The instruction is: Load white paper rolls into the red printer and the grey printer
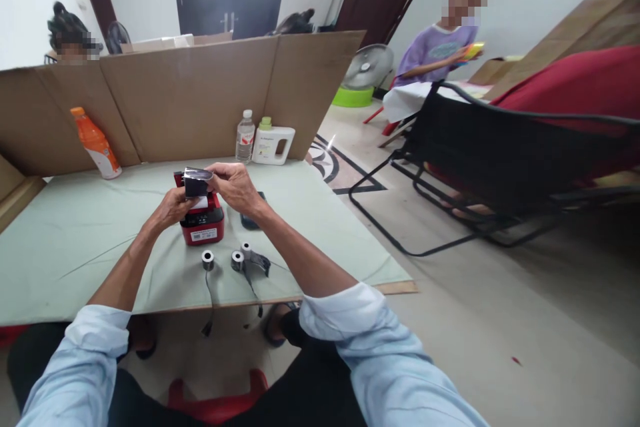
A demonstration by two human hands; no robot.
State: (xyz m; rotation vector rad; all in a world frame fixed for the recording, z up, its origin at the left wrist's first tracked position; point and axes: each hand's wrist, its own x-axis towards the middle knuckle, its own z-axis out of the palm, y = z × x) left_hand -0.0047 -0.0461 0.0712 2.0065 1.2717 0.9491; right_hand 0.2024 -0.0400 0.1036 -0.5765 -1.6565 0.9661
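Both my hands are raised over a small red and black printer [203, 230] with a white label on its front. Between them is a paper roll [196, 183] with a dark, shiny outer layer. My left hand [171, 208] grips it from the left and below, fingers closed. On its right edge, my right hand [234, 188] pinches it with thumb and fingers. Part of the printer is hidden behind the hands and roll. Nearer me stand a small roll [208, 261] and two more rolls [237, 261], with dark strips trailing from them.
A dark flat object [253, 219] lies partly behind my right forearm. An orange bottle [97, 145], a clear bottle [245, 138] and a white jug [273, 145] stand before a cardboard screen [190, 97]. A black-framed chair [460, 147] and a seated person [440, 50] are to the right.
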